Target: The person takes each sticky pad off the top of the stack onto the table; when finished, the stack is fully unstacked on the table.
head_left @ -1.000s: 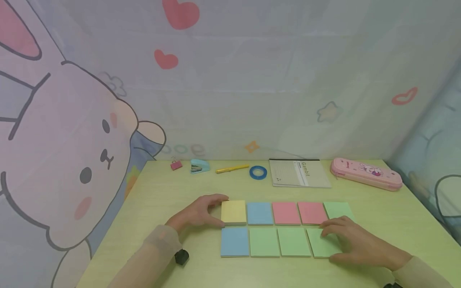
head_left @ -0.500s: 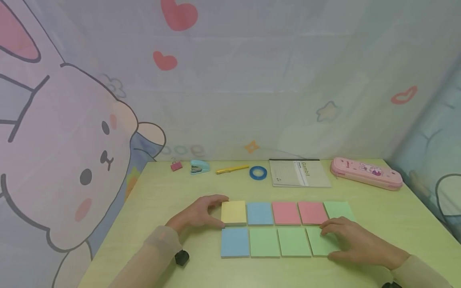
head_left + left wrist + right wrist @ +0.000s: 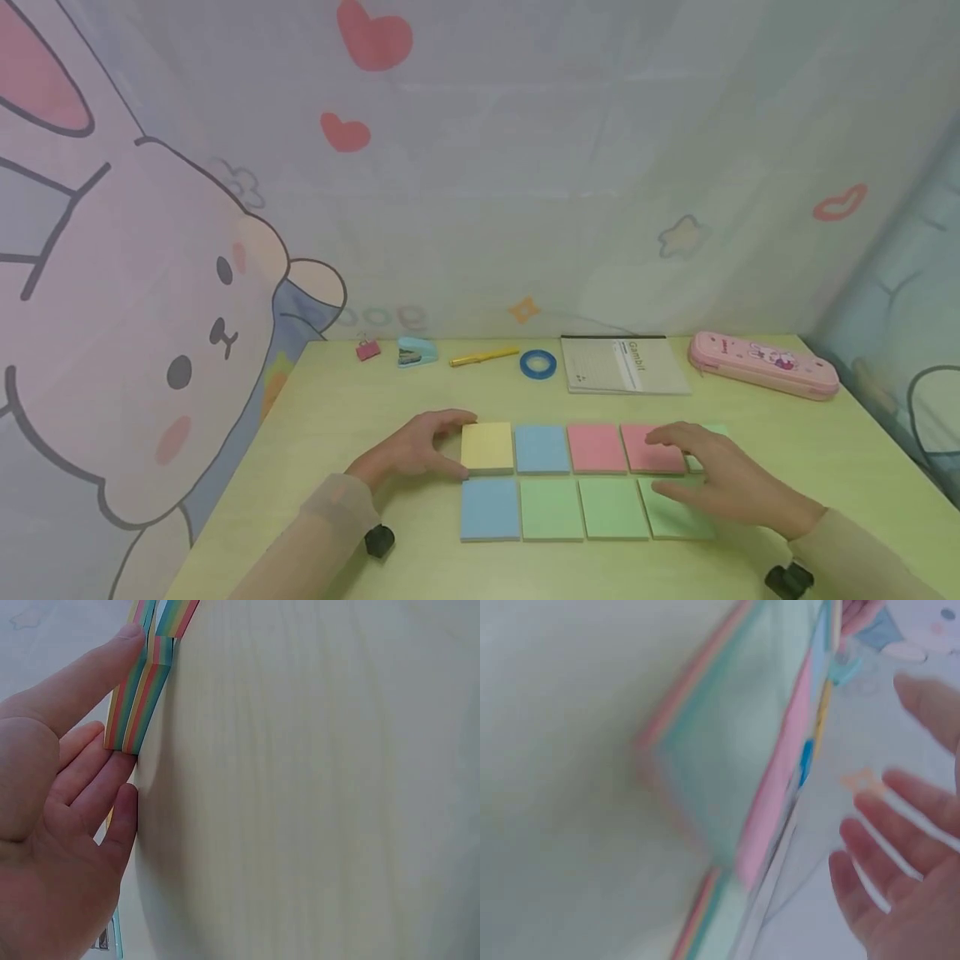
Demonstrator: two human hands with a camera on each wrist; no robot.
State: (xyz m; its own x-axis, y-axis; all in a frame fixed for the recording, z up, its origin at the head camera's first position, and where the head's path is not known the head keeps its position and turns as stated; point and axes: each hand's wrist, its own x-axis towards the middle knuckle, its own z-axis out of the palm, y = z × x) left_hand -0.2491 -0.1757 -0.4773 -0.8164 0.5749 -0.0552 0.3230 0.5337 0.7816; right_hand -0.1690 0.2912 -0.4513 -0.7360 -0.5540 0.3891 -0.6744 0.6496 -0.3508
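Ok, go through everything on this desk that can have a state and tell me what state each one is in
left hand: fingers relaxed, touching the yellow pad's left edge
right hand: fingers straight, over the back row's right end
sticky pads: flat, two rows
pencil case: closed
notebook: closed, flat
pen: lying flat
tape roll: lying flat

Just beside the left fingers [image 3: 450, 421] sits a yellow pad [image 3: 487, 447]; under the right fingers [image 3: 663, 433] a pink pad [image 3: 647, 454], with green pads [image 3: 611, 508] nearer the wrist; blue pad [image 3: 542, 448] between; pale yellow-green counter [image 3: 337, 417], rainbow-striped pad edges [image 3: 139, 697]
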